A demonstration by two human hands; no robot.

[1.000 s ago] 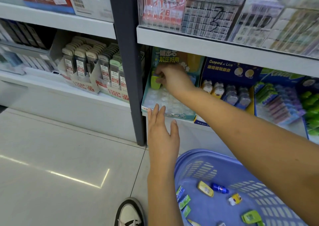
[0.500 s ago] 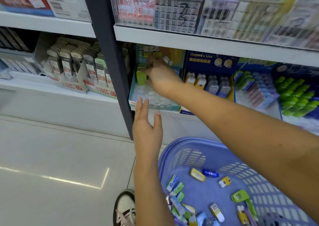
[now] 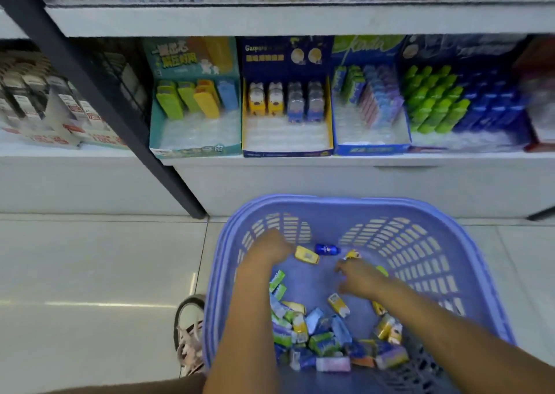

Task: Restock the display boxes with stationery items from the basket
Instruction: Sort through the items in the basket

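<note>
A lilac plastic basket stands on the floor below the shelf, with several small stationery packs heaped at its near side. My left hand is down inside it, fingers curled against a yellow pack; whether it grips the pack is unclear. My right hand is blurred, fingers spread low over the basket floor beside a yellow-white pack. On the shelf stand the teal display box, the navy and yellow box and the blue box, each part filled at the back.
A dark-blue box of green and blue items stands at the right. A black shelf upright slants down to the floor left of the teal box. My shoe is beside the basket on the tiled floor. A small blue bottle lies between my hands.
My right hand left the teal box, where a green item now stands, and dropped into the basket. My left hand came down from the shelf edge into the basket. The view tilted down.
</note>
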